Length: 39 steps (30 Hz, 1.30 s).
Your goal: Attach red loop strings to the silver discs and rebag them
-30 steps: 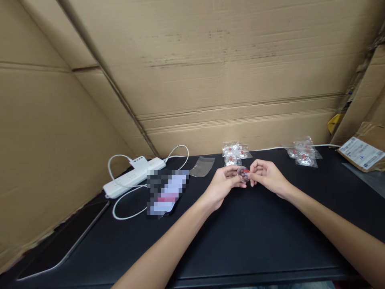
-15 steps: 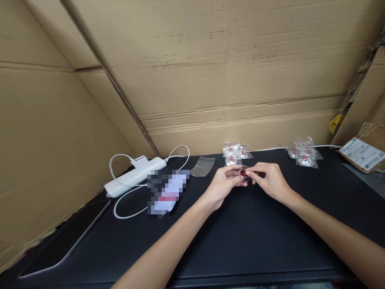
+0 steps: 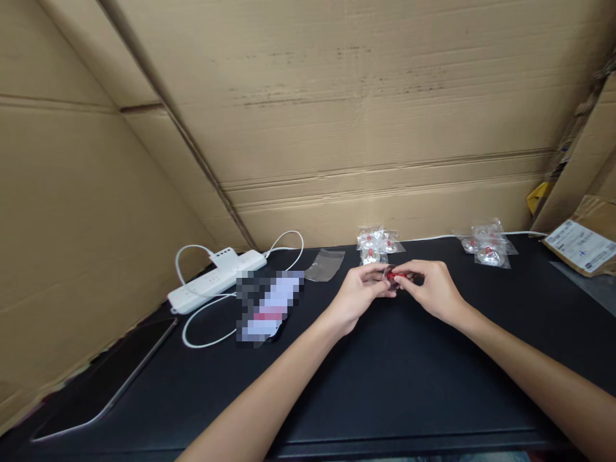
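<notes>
- In the head view, a small, round, clear plastic piece (image 3: 392, 269) with a slim red part (image 3: 397, 276) is held up between both hands, over the black counter (image 3: 409, 372).
- The clear rim is pinched on its left by the fingers and thumb of the left hand (image 3: 359, 292).
- The red part is gripped at its right end by the right hand (image 3: 430, 282), between thumb and fingertips.
- The red part's long axis is pointed roughly sideways, from one hand towards the other; the disc's exact tilt cannot be told.
- Neither hand is nearer, as the piece is touched by both.
- Just beyond the hands, a cluster of clear plastic packets with red bits (image 3: 373, 240) is seen; a similar cluster (image 3: 488, 247) is placed well to the right, and a flat clear bag (image 3: 326, 264) to the left.
</notes>
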Each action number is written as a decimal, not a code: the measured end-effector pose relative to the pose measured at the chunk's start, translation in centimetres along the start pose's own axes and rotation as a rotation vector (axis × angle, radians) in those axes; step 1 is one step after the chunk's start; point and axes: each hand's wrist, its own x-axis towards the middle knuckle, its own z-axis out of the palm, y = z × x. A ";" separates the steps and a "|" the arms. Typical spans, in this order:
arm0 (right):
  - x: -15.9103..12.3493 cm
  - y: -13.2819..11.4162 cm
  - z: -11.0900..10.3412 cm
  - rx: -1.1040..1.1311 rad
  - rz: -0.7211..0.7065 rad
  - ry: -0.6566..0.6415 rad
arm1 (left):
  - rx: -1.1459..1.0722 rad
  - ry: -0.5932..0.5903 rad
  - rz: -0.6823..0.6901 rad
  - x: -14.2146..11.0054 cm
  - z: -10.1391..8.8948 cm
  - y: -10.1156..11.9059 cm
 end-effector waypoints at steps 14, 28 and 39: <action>-0.5 0.4 0.4 -0.262 -0.154 -0.001 | -0.009 0.012 0.020 0.0 0.2 0.0; -1.1 0.4 0.9 -0.288 -0.176 0.006 | 0.084 0.037 0.121 0.1 0.5 -1.2; -0.5 -0.8 0.7 0.001 -0.144 0.010 | 0.045 0.094 0.106 0.6 -0.4 -0.5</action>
